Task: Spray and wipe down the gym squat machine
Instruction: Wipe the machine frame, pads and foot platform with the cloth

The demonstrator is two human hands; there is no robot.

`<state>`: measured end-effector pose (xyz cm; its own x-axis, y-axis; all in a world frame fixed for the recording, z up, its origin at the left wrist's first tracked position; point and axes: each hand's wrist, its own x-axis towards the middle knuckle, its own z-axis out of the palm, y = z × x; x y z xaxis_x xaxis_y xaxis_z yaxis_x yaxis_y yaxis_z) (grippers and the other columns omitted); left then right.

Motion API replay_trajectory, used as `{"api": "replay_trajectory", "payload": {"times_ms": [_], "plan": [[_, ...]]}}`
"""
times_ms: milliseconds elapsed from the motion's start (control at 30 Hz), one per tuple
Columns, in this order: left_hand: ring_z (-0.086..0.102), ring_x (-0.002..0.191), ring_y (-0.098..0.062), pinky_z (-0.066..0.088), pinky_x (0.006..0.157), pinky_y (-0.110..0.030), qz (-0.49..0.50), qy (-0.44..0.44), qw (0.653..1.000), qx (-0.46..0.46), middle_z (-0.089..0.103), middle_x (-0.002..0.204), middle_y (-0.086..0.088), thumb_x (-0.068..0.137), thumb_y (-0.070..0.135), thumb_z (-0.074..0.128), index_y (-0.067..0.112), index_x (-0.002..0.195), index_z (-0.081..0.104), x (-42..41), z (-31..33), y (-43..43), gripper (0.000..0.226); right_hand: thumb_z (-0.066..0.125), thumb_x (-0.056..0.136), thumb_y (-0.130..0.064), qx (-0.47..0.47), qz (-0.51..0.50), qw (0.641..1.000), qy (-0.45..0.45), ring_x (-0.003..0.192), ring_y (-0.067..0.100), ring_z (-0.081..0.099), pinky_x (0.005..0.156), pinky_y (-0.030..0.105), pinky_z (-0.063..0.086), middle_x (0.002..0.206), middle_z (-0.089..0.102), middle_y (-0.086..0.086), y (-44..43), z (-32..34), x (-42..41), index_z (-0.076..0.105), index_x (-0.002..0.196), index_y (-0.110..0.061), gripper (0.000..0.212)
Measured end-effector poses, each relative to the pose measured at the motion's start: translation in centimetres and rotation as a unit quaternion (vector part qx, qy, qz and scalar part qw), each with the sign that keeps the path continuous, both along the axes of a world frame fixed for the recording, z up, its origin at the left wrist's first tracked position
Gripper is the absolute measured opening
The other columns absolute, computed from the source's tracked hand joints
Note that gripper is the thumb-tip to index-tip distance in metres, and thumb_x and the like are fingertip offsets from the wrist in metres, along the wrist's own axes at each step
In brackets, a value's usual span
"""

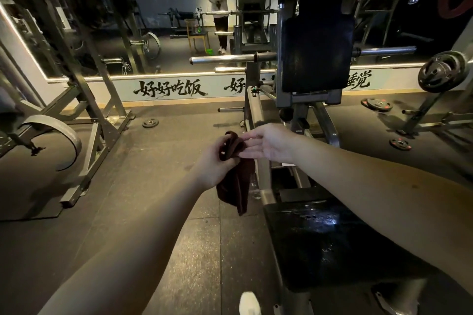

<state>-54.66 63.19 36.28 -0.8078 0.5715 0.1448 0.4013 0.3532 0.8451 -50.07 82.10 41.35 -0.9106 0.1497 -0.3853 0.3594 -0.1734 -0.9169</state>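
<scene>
- The dark cloth (234, 186) is held up over the floor (153, 212), just left of the squat machine (316, 54). It is gripped by the left hand (215, 163), with fingers curled round its bunched top.
- The right hand (271, 143) is kept loose, with fingers straight and tips touching the top of the cloth.
- The cloth could be dropped on the floor if it is let go by one hand before it is caught well by the other (most of it hangs free).
- The shiny black plate (320, 238) looks wet, so a foot could be slipped on it. Streaks could be left if it is wiped with a dirty fold.
- No spray bottle is seen in either hand, and where it is kept cannot be told.
- The top of the machine is cut off by the picture edge, and much of it is lost in dark shade.
- Whether the right thumb is pressed on the cloth cannot be made out.
</scene>
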Motion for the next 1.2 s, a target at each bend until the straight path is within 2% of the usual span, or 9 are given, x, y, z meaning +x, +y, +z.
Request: {"api": "replay_trajectory", "payload": {"times_ms": [100, 200, 300, 567, 733, 933, 1033, 1100, 1200], "plan": [[0.065, 0.103, -0.017, 0.057, 0.088, -0.024, 0.029, -0.022, 0.999, 0.021, 0.065, 0.113, -0.001, 0.096, 0.007, 0.065, 0.018, 0.139, 0.053, -4.9, -0.1, 1.4, 0.047, 0.057, 0.101, -0.005, 0.138, -0.044, 0.989, -0.021, 0.096, 0.025, 0.077, 0.091, 0.041, 0.062, 0.114, 0.074, 0.016, 2.2, -1.7, -4.6, 0.065, 0.122, -0.004, 0.023], [0.067, 0.092, -0.018, 0.053, 0.063, -0.013, 0.037, -0.104, 0.991, 0.072, 0.069, 0.107, -0.009, 0.097, 0.0, 0.059, 0.013, 0.129, 0.055, -10.7, 0.3, 3.9, 0.035, 0.07, 0.092, -0.016, 0.078, 0.063, 0.993, -0.067, 0.127, 0.027, 0.06, 0.113, 0.048, 0.045, 0.136, 0.063, 0.01, 4.7, -3.7, -9.3, 0.053, 0.138, -0.01, 0.049], [0.07, 0.094, -0.022, 0.054, 0.071, -0.022, 0.043, -0.155, 0.983, 0.087, 0.071, 0.107, -0.013, 0.096, 0.007, 0.063, 0.017, 0.121, 0.058, -18.1, 1.3, 6.9, 0.027, 0.074, 0.091, -0.025, 0.041, 0.132, 0.99, -0.043, 0.131, 0.028, 0.058, 0.114, 0.048, 0.043, 0.133, 0.068, 0.008, 7.9, -4.7, -15.8, 0.056, 0.136, -0.009, 0.052], [0.071, 0.097, -0.024, 0.059, 0.088, -0.039, 0.086, -0.137, 0.986, 0.028, 0.072, 0.106, -0.009, 0.091, 0.027, 0.075, 0.016, 0.116, 0.063, -35.5, 6.7, 14.6, 0.03, 0.064, 0.101, -0.02, -0.005, 0.02, 0.999, 0.038, 0.115, 0.031, 0.07, 0.089, 0.042, 0.058, 0.124, 0.072, 0.014, 14.4, 2.1, -31.9, 0.056, 0.136, -0.005, 0.039], [0.071, 0.089, -0.019, 0.057, 0.064, -0.022, -0.022, -0.127, 0.988, 0.084, 0.071, 0.11, -0.007, 0.091, 0.012, 0.075, 0.015, 0.127, 0.06, -43.4, 10.4, 20.8, 0.039, 0.046, 0.106, -0.017, -0.089, -0.08, 0.986, 0.114, 0.102, 0.027, 0.074, 0.078, 0.037, 0.06, 0.117, 0.074, 0.018, 18.5, 6.7, -38.8, 0.055, 0.14, -0.002, 0.038], [0.073, 0.074, -0.015, 0.059, 0.062, -0.025, -0.101, -0.103, 0.975, 0.169, 0.073, 0.091, -0.01, 0.096, 0.004, 0.066, 0.013, 0.101, 0.074, -53.1, 16.1, 28.1, 0.013, 0.045, 0.106, -0.008, -0.147, -0.255, 0.925, 0.242, 0.089, 0.025, 0.075, 0.07, 0.036, 0.063, 0.102, 0.077, 0.013, 23.1, 11.9, -43.6, 0.057, 0.14, -0.012, 0.036], [0.068, 0.067, -0.005, 0.052, 0.056, -0.017, -0.19, -0.107, 0.957, 0.189, 0.073, 0.08, 0.001, 0.097, 0.023, 0.07, 0.013, 0.102, 0.075, -55.5, 20.0, 31.7, 0.012, 0.042, 0.108, -0.014, -0.184, -0.33, 0.88, 0.286, 0.095, 0.03, 0.071, 0.076, 0.04, 0.062, 0.098, 0.077, 0.017, 24.9, 14.7, -45.3, 0.063, 0.124, -0.006, 0.027], [0.066, 0.064, 0.003, 0.048, 0.054, -0.011, -0.239, -0.077, 0.95, 0.183, 0.072, 0.074, 0.009, 0.097, 0.027, 0.071, 0.018, 0.099, 0.074, -56.9, 22.0, 33.9, 0.01, 0.041, 0.109, -0.021, -0.199, -0.359, 0.858, 0.309, 0.11, 0.037, 0.067, 0.094, 0.047, 0.057, 0.114, 0.074, 0.024, 25.7, 16.4, -46.6, 0.062, 0.122, -0.003, 0.031], [0.075, 0.083, -0.008, 0.059, 0.068, -0.02, -0.282, -0.04, 0.942, 0.176, 0.077, 0.087, 0.006, 0.093, 0.027, 0.075, 0.026, 0.101, 0.076, -58.7, 24.3, 36.9, 0.008, 0.043, 0.108, -0.015, -0.168, -0.396, 0.84, 0.332, 0.125, 0.041, 0.06, 0.103, 0.051, 0.05, 0.132, 0.064, 0.028, 27.2, 18.4, -48.4, 0.058, 0.131, -0.002, 0.03]]}}
